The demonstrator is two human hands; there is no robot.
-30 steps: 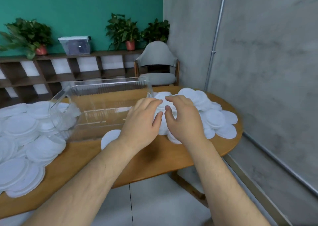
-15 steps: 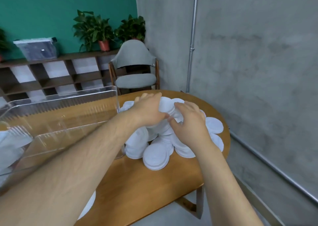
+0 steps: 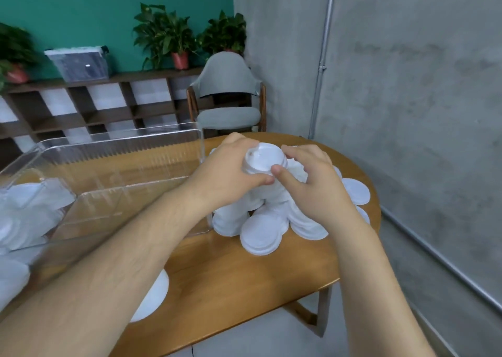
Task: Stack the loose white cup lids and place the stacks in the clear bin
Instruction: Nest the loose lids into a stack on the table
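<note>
A pile of loose white cup lids (image 3: 260, 231) lies on the right end of the wooden table (image 3: 244, 280). Above the pile, both hands hold a short stack of lids (image 3: 264, 159). My left hand (image 3: 228, 172) grips the stack from the left, thumb under its near edge. My right hand (image 3: 312, 183) curls round it from the right. The clear bin (image 3: 122, 164) stands just left of the pile, its inside bare. One lid (image 3: 154, 294) lies under my left forearm.
More white lids (image 3: 24, 221) lie heaped left of the bin, seen partly through its wall. A grey chair (image 3: 228, 98) stands behind the table. A concrete wall runs close along the right. Shelves with plants and a storage box line the back wall.
The view has stayed on the right pile. Both hands have gathered lids from it and lifted a short stack above the pile.
</note>
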